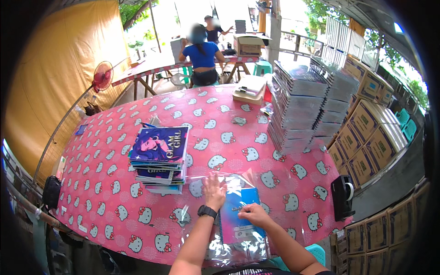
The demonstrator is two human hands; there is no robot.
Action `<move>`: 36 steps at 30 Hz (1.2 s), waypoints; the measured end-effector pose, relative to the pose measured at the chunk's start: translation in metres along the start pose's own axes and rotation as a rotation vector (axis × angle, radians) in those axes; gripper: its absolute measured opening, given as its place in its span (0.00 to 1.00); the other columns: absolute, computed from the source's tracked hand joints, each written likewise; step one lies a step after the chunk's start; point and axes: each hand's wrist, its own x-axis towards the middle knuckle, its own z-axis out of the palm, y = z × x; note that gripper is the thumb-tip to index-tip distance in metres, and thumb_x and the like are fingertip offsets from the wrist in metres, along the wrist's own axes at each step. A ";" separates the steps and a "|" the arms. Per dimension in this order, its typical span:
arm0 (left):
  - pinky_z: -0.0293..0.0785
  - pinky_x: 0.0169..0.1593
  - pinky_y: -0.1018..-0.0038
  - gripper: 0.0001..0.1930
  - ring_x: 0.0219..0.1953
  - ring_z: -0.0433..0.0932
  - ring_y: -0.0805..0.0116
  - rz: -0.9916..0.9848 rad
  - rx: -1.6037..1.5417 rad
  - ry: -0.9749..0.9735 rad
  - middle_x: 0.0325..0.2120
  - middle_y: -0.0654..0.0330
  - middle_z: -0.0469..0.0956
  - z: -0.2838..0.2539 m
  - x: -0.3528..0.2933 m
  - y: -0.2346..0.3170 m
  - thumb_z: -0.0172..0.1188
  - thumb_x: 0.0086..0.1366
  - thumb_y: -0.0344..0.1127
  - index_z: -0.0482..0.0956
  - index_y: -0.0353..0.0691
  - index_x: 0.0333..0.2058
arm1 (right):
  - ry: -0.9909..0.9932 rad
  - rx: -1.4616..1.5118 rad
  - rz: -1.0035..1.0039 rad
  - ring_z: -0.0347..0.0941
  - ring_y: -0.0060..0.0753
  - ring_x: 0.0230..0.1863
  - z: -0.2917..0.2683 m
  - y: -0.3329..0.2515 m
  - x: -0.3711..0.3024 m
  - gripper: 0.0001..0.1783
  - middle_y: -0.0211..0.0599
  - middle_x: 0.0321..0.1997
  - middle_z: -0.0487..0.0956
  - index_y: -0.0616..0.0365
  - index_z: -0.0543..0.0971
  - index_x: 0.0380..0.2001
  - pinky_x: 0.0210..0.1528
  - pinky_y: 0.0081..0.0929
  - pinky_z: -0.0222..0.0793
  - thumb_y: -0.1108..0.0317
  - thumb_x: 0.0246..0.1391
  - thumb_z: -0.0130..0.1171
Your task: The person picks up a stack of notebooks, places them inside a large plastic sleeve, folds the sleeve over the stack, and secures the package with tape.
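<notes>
A blue and pink spiral notebook (229,226) lies on the table in front of me, with clear plastic film (197,238) spread about it. My left hand (214,191) is flat at the notebook's left edge, fingers stretched out over the plastic; a dark watch is on that wrist. Over the notebook's right half, my right hand (255,214) has its fingers curled together. Whatever they pinch is too small to make out. Beyond my left hand stands a stack of purple-covered notebooks (160,145).
The table (98,169) wears a pink cloth with cartoon cats. Tall stacks of wrapped spiral notebooks (298,110) stand at right, near cardboard boxes (366,137). A black device (340,199) sits at the right edge. Two people work at a far table (160,64). A red fan (102,75) stands left.
</notes>
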 end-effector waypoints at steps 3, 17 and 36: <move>0.45 0.64 0.46 0.38 0.67 0.41 0.39 0.307 0.027 0.025 0.66 0.41 0.38 -0.016 -0.068 0.023 0.48 0.65 0.50 0.43 0.39 0.66 | 0.029 0.063 -0.062 0.76 0.31 0.32 0.004 0.016 -0.001 0.13 0.41 0.28 0.81 0.62 0.82 0.27 0.38 0.28 0.70 0.62 0.44 0.62; 0.52 0.62 0.54 0.21 0.64 0.56 0.53 0.309 -0.239 -0.117 0.60 0.59 0.65 -0.053 -0.118 0.000 0.50 0.64 0.37 0.68 0.43 0.57 | -0.127 0.075 -0.048 0.73 0.24 0.34 -0.006 0.019 0.004 0.13 0.36 0.34 0.81 0.64 0.80 0.30 0.40 0.25 0.69 0.62 0.53 0.61; 0.29 0.64 0.43 0.35 0.69 0.28 0.47 0.333 -0.281 -0.340 0.68 0.54 0.37 -0.026 -0.110 -0.017 0.47 0.65 0.42 0.43 0.43 0.66 | -0.113 -0.945 -0.221 0.26 0.55 0.73 -0.012 0.023 -0.002 0.61 0.39 0.73 0.40 0.34 0.52 0.67 0.57 0.80 0.31 0.21 0.28 0.55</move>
